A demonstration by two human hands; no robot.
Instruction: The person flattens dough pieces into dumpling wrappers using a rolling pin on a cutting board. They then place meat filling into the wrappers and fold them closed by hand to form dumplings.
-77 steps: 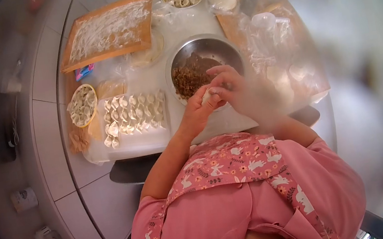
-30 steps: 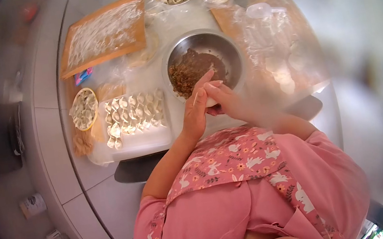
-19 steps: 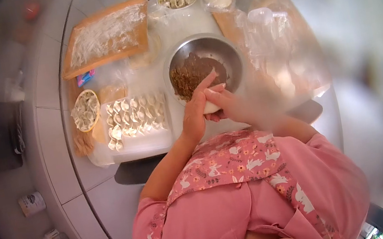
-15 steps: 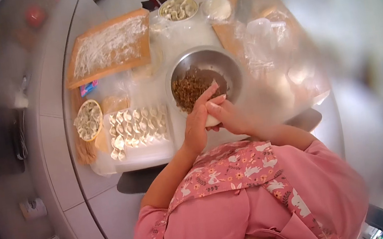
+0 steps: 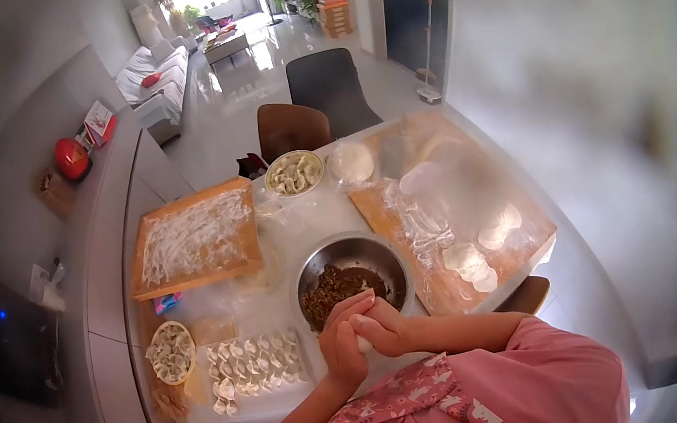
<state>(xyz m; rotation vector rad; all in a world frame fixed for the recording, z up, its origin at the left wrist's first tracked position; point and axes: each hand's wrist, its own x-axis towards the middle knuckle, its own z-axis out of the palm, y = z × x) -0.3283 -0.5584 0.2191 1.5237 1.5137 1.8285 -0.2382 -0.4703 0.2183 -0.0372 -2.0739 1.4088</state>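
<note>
My left hand [image 5: 343, 344] and my right hand [image 5: 386, 329] are pressed together over the near rim of a steel mixing bowl [image 5: 403, 276]. Between them, a sliver of white dough shows at the underside, apparently a dumpling [image 5: 364, 344]; most of it is hidden by my fingers. Brown minced filling [image 5: 326, 294] lies in the left part of the bowl. Left of my hands, shaped dumplings [image 5: 247, 361] stand in rows on a pale tray [image 5: 273, 389].
A floured wooden board [image 5: 195, 237] lies at the back left. Bowls of dumplings stand at the left [image 5: 171, 352] and back [image 5: 295, 172]. Round dough wrappers [image 5: 467, 264] rest on the plastic-covered right board [image 5: 528, 249]. Chairs [image 5: 328, 86] stand beyond the table.
The camera has tilted up, so the room beyond the table now shows. My fingers, partly stretched out before, are folded more tightly together around the dough.
</note>
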